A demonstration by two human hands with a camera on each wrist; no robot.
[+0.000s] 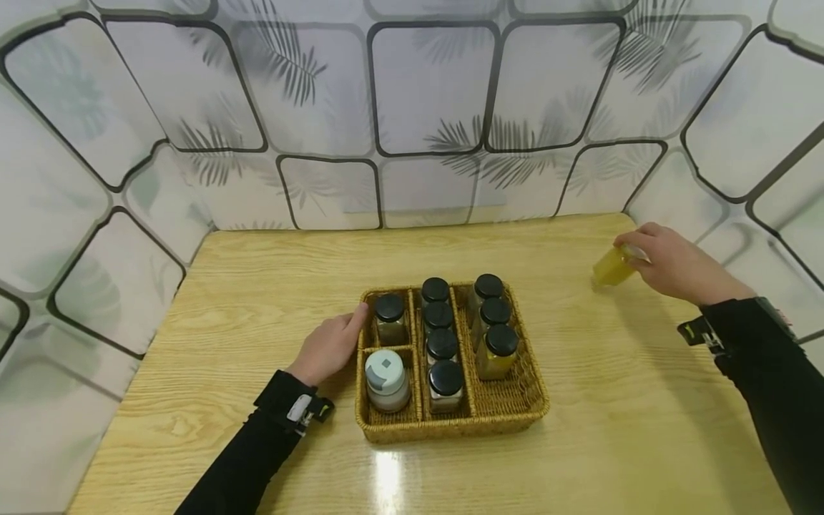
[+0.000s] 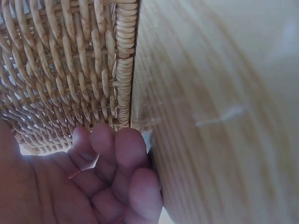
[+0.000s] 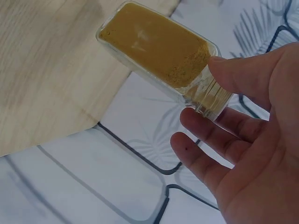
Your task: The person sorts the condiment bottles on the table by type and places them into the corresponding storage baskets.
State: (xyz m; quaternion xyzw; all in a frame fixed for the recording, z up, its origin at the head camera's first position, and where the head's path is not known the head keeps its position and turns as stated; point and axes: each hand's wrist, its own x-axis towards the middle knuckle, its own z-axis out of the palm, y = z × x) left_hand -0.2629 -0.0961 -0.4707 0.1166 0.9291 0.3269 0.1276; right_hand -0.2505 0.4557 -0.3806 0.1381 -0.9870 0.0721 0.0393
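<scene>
In the head view my right hand (image 1: 666,261) is out at the right of the table, holding a tilted glass jar (image 1: 611,268) of yellow powder. Thumb and fingers pinch its clear, ridged end, as the right wrist view shows; no black lid shows on this jar (image 3: 156,44). My left hand (image 1: 330,348) rests against the left side of a divided wicker basket (image 1: 450,427), thumb at the rim. Close up, its loosely bent fingertips (image 2: 131,144) lie against the lower woven wall (image 2: 70,60).
Black-lidded jars stand in the basket: one back left (image 1: 389,318), several in the middle column (image 1: 445,386), three at the right (image 1: 497,357). A jar with a pale green lid (image 1: 386,379) sits front left. Patterned cloth (image 1: 431,86) walls the wooden table (image 1: 270,286) behind and at both sides.
</scene>
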